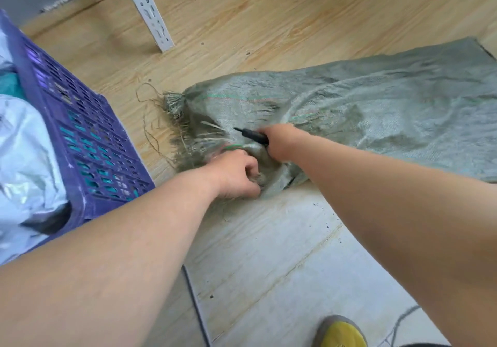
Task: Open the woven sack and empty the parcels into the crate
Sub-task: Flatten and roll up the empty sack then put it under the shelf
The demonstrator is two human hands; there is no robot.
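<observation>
My left hand (pixel 236 173) is curled tight around a bunched fold of the woven sack (pixel 349 110) near its tied, frayed mouth, fingers tucked under so the grey-green cloth puckers beneath my knuckles. My right hand (pixel 281 142) is closed around a black tool (pixel 251 135); only its dark handle and narrow tip show, the tip pointing toward nine o'clock and lying against the gathered neck of the sack, and I cannot tell what kind of blade or point it has. The two hands sit just beside each other, the right at about one o'clock from the left. The sack lies flat on the wooden floor (pixel 242 24), its body stretching away from my hands toward three o'clock, its mouth at about ten o'clock from my left hand, with loose frayed threads (pixel 150 120) trailing off the knot onto the boards. The purple crate (pixel 88 142) stands at nine o'clock from the sack's mouth, close to but not touching it, and pale plastic-wrapped parcels (pixel 27 153) already lie inside it, along with something teal. A white perforated metal post (pixel 145 5) rises at twelve o'clock, well apart from the sack. At five o'clock, near the bottom edge, the yellow toe of my shoe (pixel 341 333) shows on the paler floor.
</observation>
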